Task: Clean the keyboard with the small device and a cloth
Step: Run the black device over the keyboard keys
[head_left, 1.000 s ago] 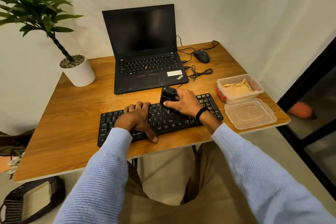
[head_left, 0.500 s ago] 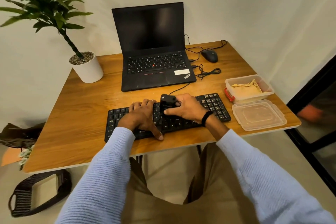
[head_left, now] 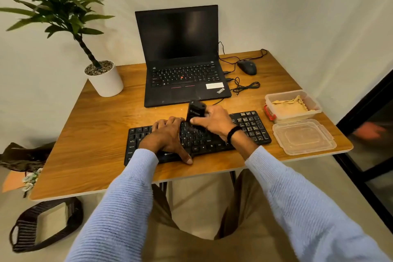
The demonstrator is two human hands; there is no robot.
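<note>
Wooden bench (head_left: 85, 134) against a pale wall (head_left: 276, 6) carried the black keyboard (head_left: 251, 127) near its front edge. Left hand (head_left: 168, 138) lay flat on the keys, its grip slack. Right hand (head_left: 214, 121) had its grip closed round the small device (head_left: 194, 110), seemingly tip-down on the middle keys. Yellow cloth (head_left: 289, 106) sat in a clear tub (head_left: 286, 93) to the right.

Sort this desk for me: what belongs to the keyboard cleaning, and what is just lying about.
In the job: small device in the right hand, keyboard under the left hand, cloth in the box.
Lying about: laptop, mouse, potted plant, loose lid.
</note>
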